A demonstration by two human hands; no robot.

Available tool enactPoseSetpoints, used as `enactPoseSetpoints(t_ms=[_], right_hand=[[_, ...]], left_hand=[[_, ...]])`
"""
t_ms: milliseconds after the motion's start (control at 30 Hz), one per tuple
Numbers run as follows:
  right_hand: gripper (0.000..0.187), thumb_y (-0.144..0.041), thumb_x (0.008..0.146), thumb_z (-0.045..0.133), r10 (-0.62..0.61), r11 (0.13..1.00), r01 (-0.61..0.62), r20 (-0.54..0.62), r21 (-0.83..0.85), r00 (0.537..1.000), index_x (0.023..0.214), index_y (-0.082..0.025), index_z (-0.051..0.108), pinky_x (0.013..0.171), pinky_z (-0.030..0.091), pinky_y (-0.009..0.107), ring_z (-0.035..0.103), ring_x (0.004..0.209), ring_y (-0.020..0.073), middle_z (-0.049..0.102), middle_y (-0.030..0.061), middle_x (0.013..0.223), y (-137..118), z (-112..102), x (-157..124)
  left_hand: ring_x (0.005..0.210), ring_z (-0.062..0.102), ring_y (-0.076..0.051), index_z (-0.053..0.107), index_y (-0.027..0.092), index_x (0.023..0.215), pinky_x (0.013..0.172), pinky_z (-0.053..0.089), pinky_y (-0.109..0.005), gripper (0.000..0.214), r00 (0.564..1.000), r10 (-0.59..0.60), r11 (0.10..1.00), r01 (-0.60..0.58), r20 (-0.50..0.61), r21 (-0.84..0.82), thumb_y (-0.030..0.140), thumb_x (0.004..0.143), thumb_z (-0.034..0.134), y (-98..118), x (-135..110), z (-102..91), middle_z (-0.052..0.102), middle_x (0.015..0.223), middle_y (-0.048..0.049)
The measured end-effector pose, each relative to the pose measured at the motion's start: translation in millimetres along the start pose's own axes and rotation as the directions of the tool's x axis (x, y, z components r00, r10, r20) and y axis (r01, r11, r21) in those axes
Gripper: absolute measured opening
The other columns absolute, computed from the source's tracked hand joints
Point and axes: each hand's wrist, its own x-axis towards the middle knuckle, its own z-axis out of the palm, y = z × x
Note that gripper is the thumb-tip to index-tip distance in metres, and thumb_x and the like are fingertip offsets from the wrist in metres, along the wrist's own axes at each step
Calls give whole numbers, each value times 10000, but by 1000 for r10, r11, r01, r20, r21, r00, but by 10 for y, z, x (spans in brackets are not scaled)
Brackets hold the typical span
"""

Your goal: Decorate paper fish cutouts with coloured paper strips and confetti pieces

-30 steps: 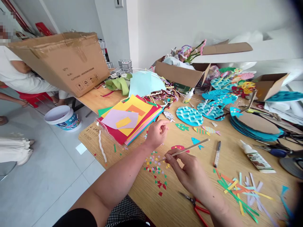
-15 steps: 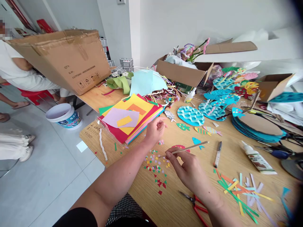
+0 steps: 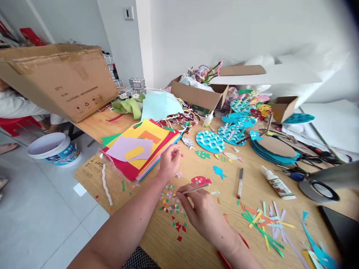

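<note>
My right hand (image 3: pixel 199 209) pinches a thin wooden stick (image 3: pixel 198 188), its tip just above a scatter of small coloured paper pieces (image 3: pixel 170 207) on the table. My left hand (image 3: pixel 170 162) hovers beside the paper stack with fingers curled in; whatever they hold, if anything, does not show. A red paper fish with dots (image 3: pixel 201 181) lies just beyond the right hand. Past it are a blue paper fish (image 3: pixel 219 172), a green one (image 3: pixel 202 154) and striped ones (image 3: pixel 223 158). Red-handled scissors (image 3: pixel 243 241) are mostly hidden under my right forearm.
Coloured paper sheets (image 3: pixel 131 147) are stacked at left. Behind stand wavy blue discs (image 3: pixel 210 141) and a craft-filled carton (image 3: pixel 196 93). To the right lie a pen (image 3: pixel 240 183), a glue bottle (image 3: pixel 277 182), paper strips (image 3: pixel 263 222) and a tape roll (image 3: pixel 319 190). A bucket (image 3: pixel 53 149) sits on the floor.
The view has swung right. My right hand with the stick has moved nearer the paper pieces, uncovering more of the red fish. My forearm now covers most of the scissors.
</note>
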Motion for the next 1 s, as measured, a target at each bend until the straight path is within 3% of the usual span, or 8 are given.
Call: enactPoseSetpoints(t_ms=[233, 367, 567, 1000], right_hand=[[205, -159, 933, 405, -33, 994, 36, 28, -107, 999, 848, -174, 591, 661, 449, 280, 590, 725, 172, 628, 56, 746, -124, -17, -12], [196, -183, 940, 409, -23, 1000, 22, -13, -13, 1000, 862, -187, 588, 693, 451, 283, 610, 754, 175, 660, 57, 811, -54, -51, -21], [199, -255, 941, 431, 94, 992, -90, -52, 84, 994, 822, -202, 582, 650, 454, 261, 627, 703, 170, 665, 35, 768, 91, -65, -11], [228, -255, 934, 412, 90, 996, -90, -63, 15, 994, 797, -187, 581, 630, 424, 267, 612, 669, 172, 657, 47, 755, 150, 88, -9]], left_hand=[[619, 576, -104, 602, 164, 1040, 509, 452, -173, 242, 1000, -18, 999, 18, 9, -37, 242, 833, 503, -31, -16, 5, 639, 728, -13], [632, 586, -106, 596, 150, 1036, 544, 460, -180, 241, 1000, -19, 1000, 19, -3, -25, 208, 827, 493, -34, -10, 14, 636, 713, -15], [660, 614, -113, 607, 146, 1033, 626, 484, -208, 249, 999, 31, 999, -32, -13, -3, 180, 818, 486, -76, 2, 28, 634, 683, -7], [637, 594, -107, 604, 152, 1044, 601, 472, -194, 251, 998, 45, 998, -47, 38, 30, 180, 826, 485, -40, -16, 35, 631, 679, -6]])
